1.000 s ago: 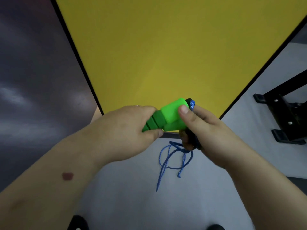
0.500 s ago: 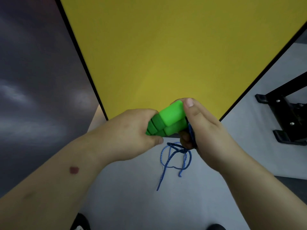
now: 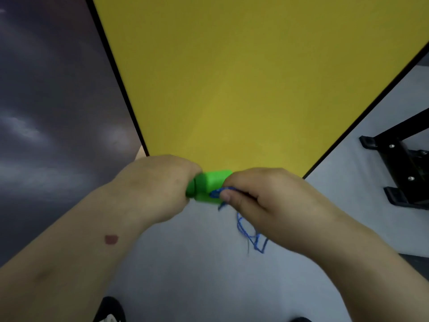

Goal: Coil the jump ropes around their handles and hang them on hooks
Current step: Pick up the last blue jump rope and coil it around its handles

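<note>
Two bright green jump-rope handles (image 3: pixel 209 185) lie side by side between my hands, in front of the yellow wall. My left hand (image 3: pixel 157 187) grips their left ends, fingers curled round them. My right hand (image 3: pixel 262 201) pinches the blue rope (image 3: pixel 218 192) against the handles' right end. The loose rest of the blue rope (image 3: pixel 253 238) dangles in loops below my right hand, over the grey floor. How many turns sit on the handles is hidden by my fingers.
A yellow panel (image 3: pixel 243 77) with black edges fills the upper middle. A dark wall (image 3: pixel 46 101) stands at the left. A black metal stand foot (image 3: pixel 399 173) rests on the grey floor (image 3: pixel 185 263) at the right. My shoe tips (image 3: pixel 109 310) show at the bottom.
The handles have turned from pointing up-right to lying level. My right hand has come over their right end with the rope, and the dangling loops have shifted right and grown shorter.
</note>
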